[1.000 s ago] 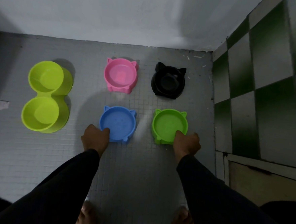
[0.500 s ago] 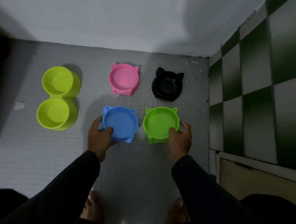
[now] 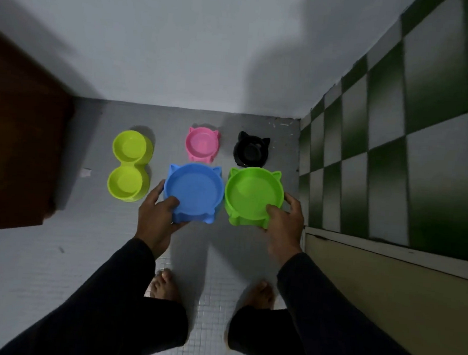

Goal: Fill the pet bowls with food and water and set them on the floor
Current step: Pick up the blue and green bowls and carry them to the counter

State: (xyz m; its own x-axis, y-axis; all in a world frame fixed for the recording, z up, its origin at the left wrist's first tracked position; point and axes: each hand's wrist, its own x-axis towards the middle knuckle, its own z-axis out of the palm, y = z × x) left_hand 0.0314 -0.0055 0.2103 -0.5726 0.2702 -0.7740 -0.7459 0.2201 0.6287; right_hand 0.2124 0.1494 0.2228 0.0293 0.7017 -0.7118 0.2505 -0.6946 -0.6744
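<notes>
Above floor [image 3: 89, 250]: blue bowl [image 3: 193, 189], green bowl [image 3: 254, 194] now lifted; left hand [image 3: 156, 216], right hand [image 3: 285, 222] fingers gripping rims.

The floor [image 3: 97, 251] is covered with small grey mosaic tiles and ends at a white wall. On it, at the left, stands a yellow-green double bowl [image 3: 128, 165]. Near the wall stand a pink bowl [image 3: 202, 145] and, to its right, a black bowl [image 3: 251, 152], both with cat ears. A small white scrap [image 3: 85, 172] lies left of the double bowl. Two bare feet [image 3: 164, 284] stand on the tiles at the bottom.
</notes>
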